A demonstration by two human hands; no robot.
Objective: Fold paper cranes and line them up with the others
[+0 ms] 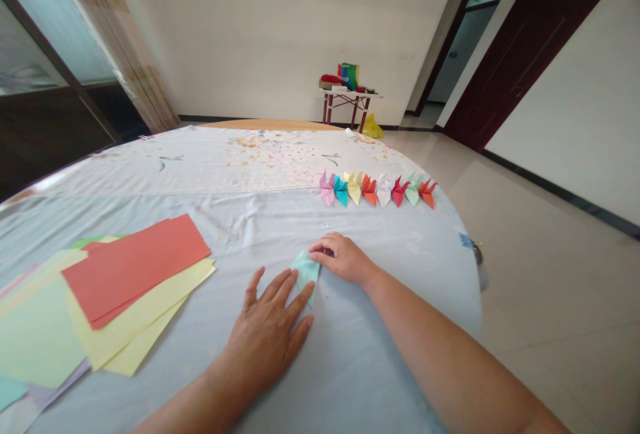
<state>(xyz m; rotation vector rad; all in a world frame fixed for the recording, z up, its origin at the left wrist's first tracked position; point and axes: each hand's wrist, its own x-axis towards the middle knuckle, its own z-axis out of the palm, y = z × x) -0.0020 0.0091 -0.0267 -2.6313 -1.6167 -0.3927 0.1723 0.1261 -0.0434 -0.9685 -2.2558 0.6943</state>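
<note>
A small folded piece of light teal paper lies flat on the cloth-covered table between my hands. My left hand rests on its lower left side with fingers spread, the fingertips pressing on the paper. At the paper's upper right corner my right hand is closed, thumb and forefinger pinching the edge. Beyond my hands stands a row of several folded paper cranes in pink, blue, yellow, orange, white, red and pale green.
Loose coloured sheets, with a red sheet and a yellow sheet on top, are piled at the left. The round table's pale tablecloth has some wrinkles. A small side table holding a colourful bag stands by the far wall.
</note>
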